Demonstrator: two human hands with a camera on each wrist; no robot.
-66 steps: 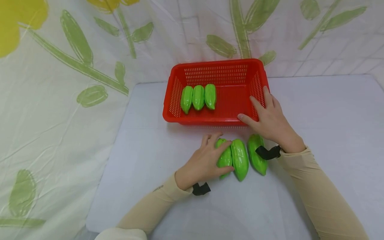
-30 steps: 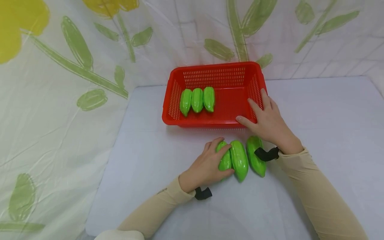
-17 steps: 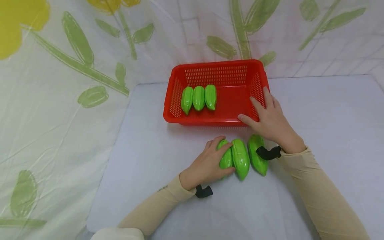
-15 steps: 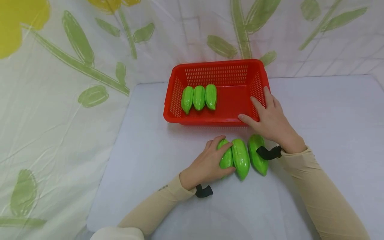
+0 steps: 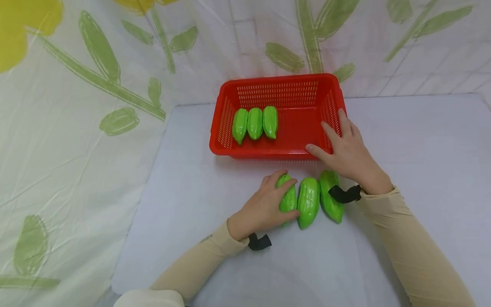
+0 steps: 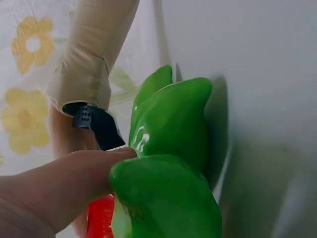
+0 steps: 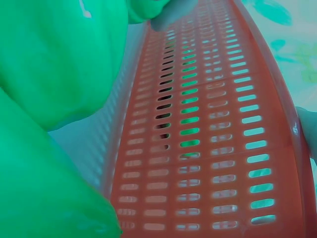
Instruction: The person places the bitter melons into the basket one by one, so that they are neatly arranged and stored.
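My left hand grips a green star fruit on the table in the head view, fingers over its far end and thumb along its right side. In the left wrist view, this star fruit is close beneath my thumb. Just to its right lies a second star fruit, near my thumb tip. A third star fruit lies beside that one, partly under my right wrist's black strap. My right hand rests spread over the right front corner of a red plastic basket, fingers mostly straight.
Inside the basket, three star fruits lie side by side on the left half. A white table carries everything. Behind it hangs a flower-patterned curtain.
The middle star fruit has turned: its near end swung left and its far end right, away from the gripped one. My left hand shifted slightly. My right hand stays on the basket.
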